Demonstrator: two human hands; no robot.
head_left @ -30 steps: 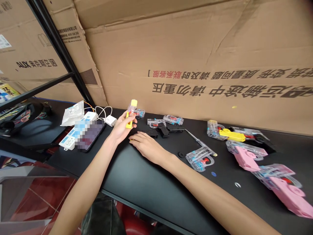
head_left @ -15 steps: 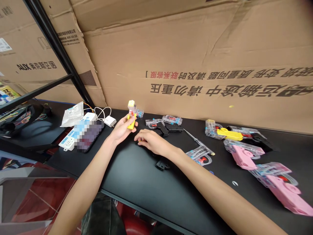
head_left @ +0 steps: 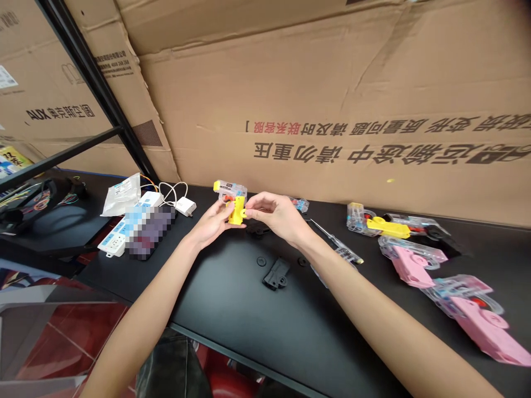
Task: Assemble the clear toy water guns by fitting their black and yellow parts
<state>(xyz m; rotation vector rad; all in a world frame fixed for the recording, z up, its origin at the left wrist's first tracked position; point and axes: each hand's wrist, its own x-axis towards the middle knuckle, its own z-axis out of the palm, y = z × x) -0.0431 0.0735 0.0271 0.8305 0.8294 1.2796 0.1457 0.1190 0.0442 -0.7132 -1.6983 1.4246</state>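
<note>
My left hand is closed around a toy water gun with a clear body and a yellow grip, raised over the black table. Between the thumb and fingers of my right hand is a small yellow cap, touching the right side of that grip. Part of the cap is hidden by the fingertips. Below the hands lies a black plastic grip, with a round black cap to its left and another black cap to its right.
A screwdriver lies right of my right hand. Farther right are a clear and yellow water gun and two pink ones, the nearest pink grip by the edge. A power strip and phone sit left; cardboard stands behind.
My right hand has risen from the table and moved to the gun with the yellow cap. My left hand has turned the gun and brought it slightly right. The black parts are uncovered.
</note>
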